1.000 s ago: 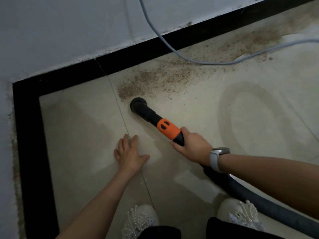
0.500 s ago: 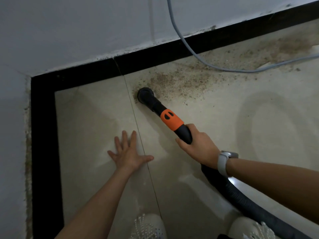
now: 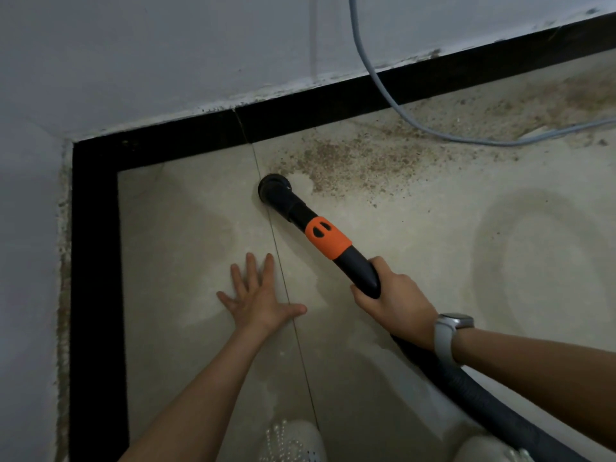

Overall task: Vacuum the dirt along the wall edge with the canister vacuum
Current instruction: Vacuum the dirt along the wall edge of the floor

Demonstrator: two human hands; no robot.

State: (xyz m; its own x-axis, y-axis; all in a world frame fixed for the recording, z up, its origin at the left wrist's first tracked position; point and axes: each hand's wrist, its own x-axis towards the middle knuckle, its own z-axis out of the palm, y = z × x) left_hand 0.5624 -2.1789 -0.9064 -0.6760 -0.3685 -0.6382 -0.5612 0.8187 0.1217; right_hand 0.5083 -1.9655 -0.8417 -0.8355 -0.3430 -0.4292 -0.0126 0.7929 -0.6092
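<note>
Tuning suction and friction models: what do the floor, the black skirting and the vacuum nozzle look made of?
Floor: glazed ceramic or stone tile, judging by the soft sheen and thin grout line. Black skirting: probably dark tile too, given a matching joint, matte-looking. Vacuum nozzle: rigid black moulded plastic with an orange collar, likely plastic or rubber.

the vacuum nozzle (image 3: 275,188) sits on the floor tile (image 3: 186,228), near the baseboard (image 3: 300,108) behind it; the dirt (image 3: 363,161) lies just right of the nozzle and runs on rightward along the baseboard; the cable (image 3: 383,88) hangs down the wall (image 3: 166,61) behind and right of the nozzle, then trails right over the dirt; the left hand (image 3: 258,300) lies flat on the tile in front of the nozzle; the right hand (image 3: 396,301) grips the wand (image 3: 328,241) in front and right of the nozzle; the hose (image 3: 483,398) trails further right behind that hand.
</note>
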